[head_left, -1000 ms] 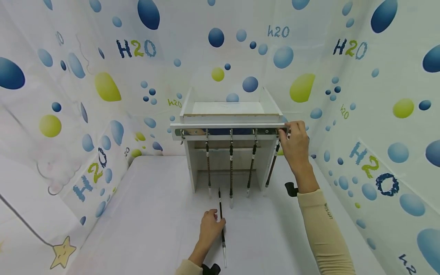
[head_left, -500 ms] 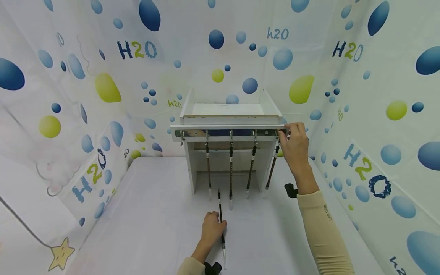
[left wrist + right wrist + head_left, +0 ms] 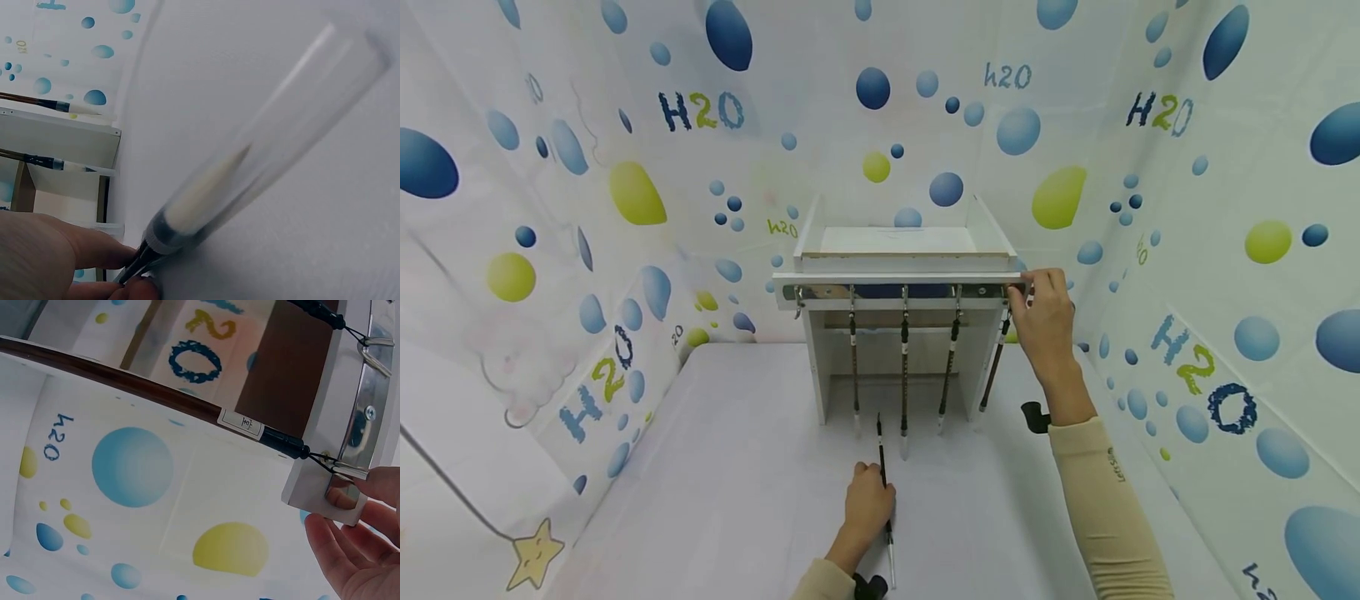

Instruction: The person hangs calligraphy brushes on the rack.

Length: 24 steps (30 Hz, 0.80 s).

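My left hand [image 3: 869, 504] pinches a dark-handled calligraphy brush [image 3: 881, 442] low over the white tabletop, in front of a white shelf unit. In the left wrist view the brush's pale bristles [image 3: 203, 197] sit inside a clear plastic cap [image 3: 312, 94], with the fingertips [image 3: 140, 289] just behind the ferrule. My right hand [image 3: 1045, 317] grips the right end of the shelf's hook rail [image 3: 880, 292]. In the right wrist view its thumb lies against a metal hook [image 3: 350, 470], from which a brown brush [image 3: 156, 390] hangs by a black loop.
Several capped brushes, among them the middle brush [image 3: 905, 375], hang from the rail. The leftmost hook [image 3: 798, 298] carries no brush. A white open tray-like top [image 3: 902, 240] sits above the rail. A bubble-printed curtain [image 3: 880, 100] surrounds the white table [image 3: 722, 467].
My left hand has shifted slightly right and toward me, while the pinched brush stays nearly in place. My right hand keeps its hold at the rail's end.
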Each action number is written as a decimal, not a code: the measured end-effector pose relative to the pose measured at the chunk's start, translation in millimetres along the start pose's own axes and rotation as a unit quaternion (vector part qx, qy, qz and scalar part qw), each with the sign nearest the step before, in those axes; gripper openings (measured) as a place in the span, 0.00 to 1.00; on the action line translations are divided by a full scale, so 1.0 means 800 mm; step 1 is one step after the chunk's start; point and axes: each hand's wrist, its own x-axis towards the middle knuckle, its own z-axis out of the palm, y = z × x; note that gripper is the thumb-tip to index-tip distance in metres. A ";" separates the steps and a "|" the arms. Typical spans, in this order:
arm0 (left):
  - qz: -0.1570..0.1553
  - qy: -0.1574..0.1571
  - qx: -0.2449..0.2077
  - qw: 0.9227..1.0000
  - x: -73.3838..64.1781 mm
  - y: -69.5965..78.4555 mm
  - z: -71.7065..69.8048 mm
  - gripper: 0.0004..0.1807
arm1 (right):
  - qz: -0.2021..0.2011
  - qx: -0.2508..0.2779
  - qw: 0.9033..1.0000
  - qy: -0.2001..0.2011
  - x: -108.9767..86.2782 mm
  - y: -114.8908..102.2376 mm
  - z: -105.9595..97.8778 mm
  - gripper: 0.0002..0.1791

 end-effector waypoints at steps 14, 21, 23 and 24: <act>0.031 -0.002 0.004 0.999 0.004 -0.003 -0.004 0.08 | 0.002 0.005 1.000 -0.005 -0.001 0.000 -0.001 0.17; 0.006 -0.011 -0.013 1.000 0.013 -0.006 -0.007 0.06 | -0.001 0.006 1.000 -0.004 0.000 0.001 -0.001 0.17; 0.003 -0.017 -0.022 1.000 0.015 -0.008 -0.009 0.07 | 0.000 0.006 1.000 -0.004 0.000 0.000 -0.001 0.17; 0.002 -0.020 -0.025 0.999 0.015 -0.008 -0.011 0.08 | 0.000 0.007 1.000 -0.004 0.000 0.000 -0.001 0.17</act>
